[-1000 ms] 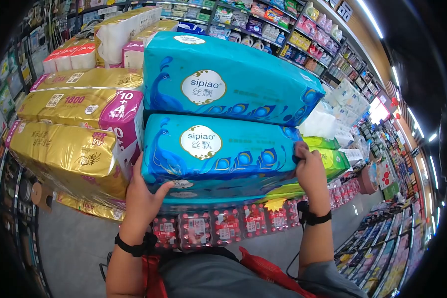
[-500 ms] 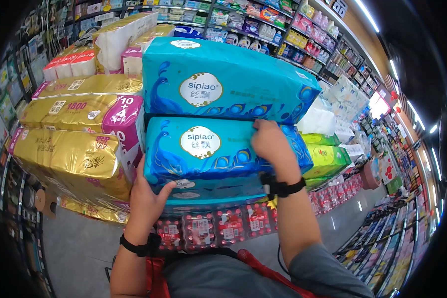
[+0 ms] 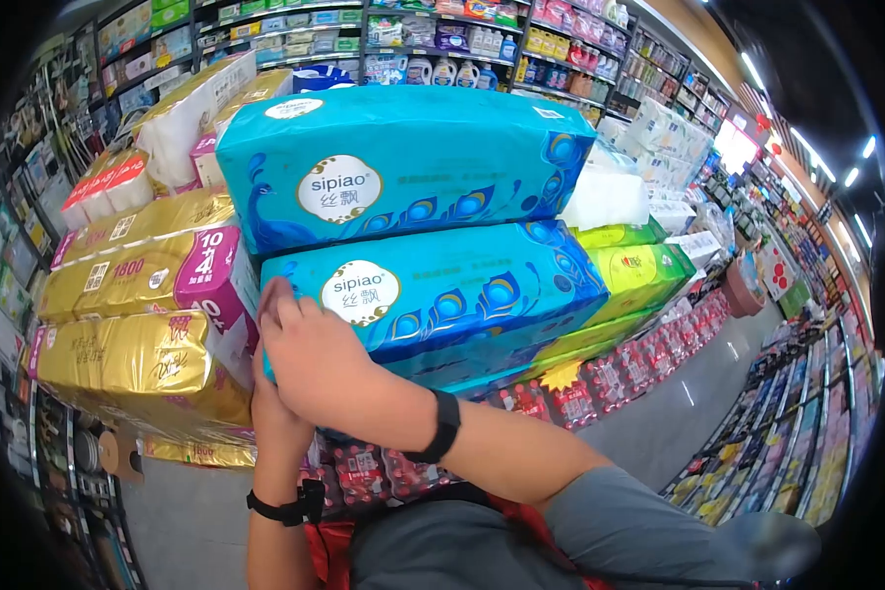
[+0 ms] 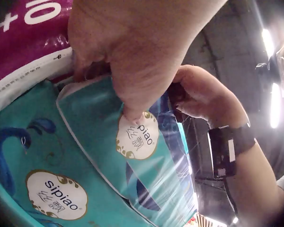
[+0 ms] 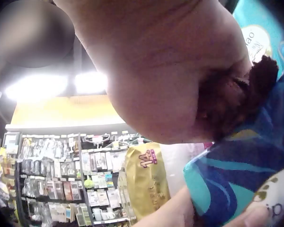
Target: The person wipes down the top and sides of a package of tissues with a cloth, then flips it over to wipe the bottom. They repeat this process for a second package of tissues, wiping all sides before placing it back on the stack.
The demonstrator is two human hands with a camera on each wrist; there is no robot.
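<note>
A teal-and-blue sipiao tissue pack (image 3: pixel 482 285) lies in front, with a larger-looking sipiao pack (image 3: pixel 403 157) behind and above it. My right hand (image 3: pixel 315 344) is at the front pack's left end, crossing over my left hand (image 3: pixel 277 413). Bunched in the right hand's curled fingers is a dark brown cloth (image 5: pixel 264 78), which touches the pack's printed wrap. My left hand grips the front left corner of the stacked packs: its thumb lies on the front label, and its fingertips are tucked out of sight beside the gold-and-purple pack (image 4: pixel 33 28).
Gold tissue packs (image 3: pixel 128 359) are stacked close on the left. Green packs (image 3: pixel 639 270) stand at the right end. Shrink-wrapped red bottles (image 3: pixel 610 383) line the floor below. Stocked shelves (image 3: pixel 442 39) rise at the back, and a display rack (image 3: pixel 787 442) stands right.
My right hand has swept with the cloth from the front pack's right end, along its top, to its left end. The left hand stays at the left corner. The head view has shifted.
</note>
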